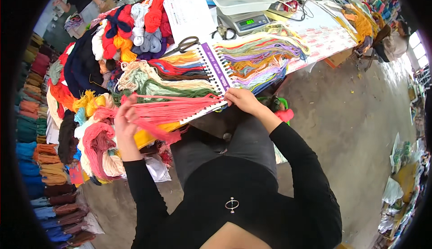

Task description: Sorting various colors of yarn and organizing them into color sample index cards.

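Across the white worktable [321, 36], yarn and thread crowd the space beyond our fingers. Nearest lie the coral-pink threads [180, 107], fanned between our hands from the lower holes of a punched thread card [218, 71]. Our right hand [243, 100] pinches the card's near corner between thumb and fingers; our left hand [127, 119] is blurred, fingers half curled where strands reach it, so we cannot tell how firmly they close. We judge the step to be drawing out and ordering this coral group; the next move seems to call for steadying the card and separating strands without snagging. Just beyond the coral, farther from our fingers, run dark green threads [168, 88]; farther still lie scissors [181, 48] and, ahead of our right fingertips, a digital scale [249, 23] bearing a plastic tray [243, 8].
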The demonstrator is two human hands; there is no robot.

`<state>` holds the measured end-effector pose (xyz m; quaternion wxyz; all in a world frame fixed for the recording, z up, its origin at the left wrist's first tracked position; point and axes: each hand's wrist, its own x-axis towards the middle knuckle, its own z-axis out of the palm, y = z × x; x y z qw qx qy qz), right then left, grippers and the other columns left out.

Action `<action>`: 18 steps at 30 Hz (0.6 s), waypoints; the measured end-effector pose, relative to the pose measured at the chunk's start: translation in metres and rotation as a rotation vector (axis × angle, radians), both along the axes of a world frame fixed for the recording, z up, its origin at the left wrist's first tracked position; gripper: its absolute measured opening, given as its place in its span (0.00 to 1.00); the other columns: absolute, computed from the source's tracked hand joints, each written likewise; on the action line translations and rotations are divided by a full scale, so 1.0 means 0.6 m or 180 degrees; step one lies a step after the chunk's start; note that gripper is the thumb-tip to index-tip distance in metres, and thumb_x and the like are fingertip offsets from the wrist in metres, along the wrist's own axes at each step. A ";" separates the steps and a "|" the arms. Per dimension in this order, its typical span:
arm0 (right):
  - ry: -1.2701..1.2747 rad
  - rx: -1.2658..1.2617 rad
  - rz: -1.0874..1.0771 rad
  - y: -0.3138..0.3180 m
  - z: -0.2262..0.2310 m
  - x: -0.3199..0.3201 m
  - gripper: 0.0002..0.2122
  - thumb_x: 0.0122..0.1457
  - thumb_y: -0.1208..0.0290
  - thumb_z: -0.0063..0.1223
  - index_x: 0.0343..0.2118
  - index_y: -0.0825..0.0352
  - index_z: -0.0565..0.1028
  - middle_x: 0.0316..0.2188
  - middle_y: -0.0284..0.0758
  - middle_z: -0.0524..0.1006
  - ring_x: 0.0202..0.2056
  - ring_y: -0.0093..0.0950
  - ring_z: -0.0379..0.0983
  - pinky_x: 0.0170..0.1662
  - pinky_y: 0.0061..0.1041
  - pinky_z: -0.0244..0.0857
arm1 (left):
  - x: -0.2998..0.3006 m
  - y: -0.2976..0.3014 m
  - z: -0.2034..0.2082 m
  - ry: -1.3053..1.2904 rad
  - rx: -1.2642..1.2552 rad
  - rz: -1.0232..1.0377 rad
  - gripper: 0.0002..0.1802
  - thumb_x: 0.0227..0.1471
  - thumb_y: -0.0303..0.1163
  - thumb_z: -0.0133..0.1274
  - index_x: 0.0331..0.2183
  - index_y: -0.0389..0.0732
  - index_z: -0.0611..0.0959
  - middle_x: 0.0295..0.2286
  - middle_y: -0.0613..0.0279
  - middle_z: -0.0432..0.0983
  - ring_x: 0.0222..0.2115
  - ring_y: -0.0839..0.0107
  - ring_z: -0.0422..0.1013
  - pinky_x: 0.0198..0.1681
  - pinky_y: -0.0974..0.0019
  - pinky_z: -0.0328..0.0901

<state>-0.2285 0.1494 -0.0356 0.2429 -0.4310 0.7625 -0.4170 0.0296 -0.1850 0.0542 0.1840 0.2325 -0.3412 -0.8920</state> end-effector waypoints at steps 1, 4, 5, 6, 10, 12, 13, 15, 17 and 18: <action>0.0093 -0.0097 -0.0004 0.001 -0.002 -0.001 0.10 0.58 0.64 0.40 0.30 0.64 0.71 0.20 0.32 0.74 0.27 0.31 0.72 0.31 0.27 0.62 | 0.016 -0.024 -0.009 -0.0340 -0.0628 0.0789 0.14 0.51 0.33 0.48 0.39 0.37 0.74 0.29 0.67 0.70 0.13 0.83 0.58 0.11 0.80 0.53; 0.0039 -0.0344 -0.0149 0.007 -0.005 0.011 0.10 0.57 0.65 0.41 0.29 0.65 0.71 0.19 0.34 0.74 0.26 0.31 0.71 0.31 0.27 0.62 | 0.062 -0.071 -0.055 -0.2058 -0.3042 0.2067 0.21 0.54 0.45 0.44 0.41 0.37 0.73 0.22 0.65 0.72 0.14 0.79 0.65 0.13 0.78 0.56; -0.0096 -0.0477 -0.0277 0.005 -0.004 0.019 0.09 0.57 0.66 0.42 0.29 0.65 0.71 0.19 0.35 0.73 0.25 0.31 0.71 0.31 0.27 0.63 | 0.077 -0.070 -0.062 -0.2399 -0.3570 0.2013 0.23 0.54 0.47 0.44 0.41 0.37 0.73 0.19 0.64 0.71 0.14 0.78 0.65 0.13 0.78 0.56; -0.0201 -0.0695 -0.0700 -0.003 -0.006 0.042 0.09 0.57 0.67 0.42 0.29 0.67 0.71 0.18 0.35 0.72 0.25 0.31 0.71 0.30 0.27 0.63 | 0.081 -0.058 -0.090 -0.2136 -0.3112 0.1990 0.23 0.54 0.48 0.44 0.42 0.38 0.73 0.13 0.64 0.69 0.11 0.77 0.64 0.12 0.77 0.55; -0.0730 -0.1551 -0.0071 -0.024 0.034 0.172 0.10 0.59 0.68 0.43 0.34 0.70 0.72 0.29 0.37 0.75 0.33 0.29 0.72 0.38 0.26 0.64 | -0.007 0.226 -0.032 -0.1207 -0.5230 -0.0358 0.20 0.56 0.37 0.37 0.48 0.38 0.70 0.51 0.51 0.58 0.54 0.57 0.51 0.57 0.60 0.45; -0.1660 -0.1672 0.0466 -0.050 0.018 0.238 0.15 0.61 0.64 0.40 0.43 0.70 0.69 0.40 0.34 0.72 0.43 0.21 0.66 0.48 0.22 0.58 | -0.035 0.324 0.028 -0.0701 -0.5554 -0.0820 0.20 0.53 0.33 0.40 0.47 0.40 0.71 0.51 0.51 0.58 0.53 0.56 0.53 0.56 0.59 0.48; -0.3246 -0.2051 0.0631 -0.061 -0.005 0.270 0.16 0.61 0.62 0.39 0.43 0.70 0.68 0.38 0.32 0.71 0.41 0.19 0.65 0.46 0.22 0.59 | -0.045 0.325 0.039 -0.0691 -0.5259 -0.0853 0.20 0.53 0.33 0.41 0.48 0.40 0.71 0.52 0.51 0.57 0.53 0.57 0.54 0.55 0.59 0.49; -0.3290 -0.1795 0.1367 -0.043 0.041 0.276 0.12 0.62 0.63 0.38 0.35 0.68 0.69 0.23 0.28 0.67 0.24 0.15 0.61 0.32 0.17 0.57 | -0.046 0.287 0.030 -0.0706 -0.4771 -0.0347 0.20 0.56 0.38 0.36 0.44 0.38 0.74 0.48 0.49 0.62 0.49 0.59 0.61 0.52 0.59 0.54; -0.3798 -0.1458 0.1420 -0.001 0.100 0.260 0.12 0.62 0.63 0.38 0.32 0.67 0.69 0.17 0.24 0.61 0.18 0.14 0.53 0.23 0.14 0.49 | -0.009 0.227 0.031 -0.0918 -0.2788 -0.0292 0.28 0.58 0.47 0.29 0.38 0.34 0.76 0.39 0.48 0.71 0.44 0.59 0.66 0.47 0.61 0.61; -0.3631 -0.1508 0.1201 0.012 0.105 0.253 0.12 0.62 0.64 0.38 0.30 0.68 0.68 0.14 0.22 0.57 0.16 0.12 0.48 0.19 0.14 0.42 | 0.011 0.218 0.053 -0.0514 -0.2434 -0.0699 0.37 0.57 0.54 0.24 0.33 0.32 0.77 0.30 0.50 0.75 0.27 0.62 0.72 0.35 0.62 0.66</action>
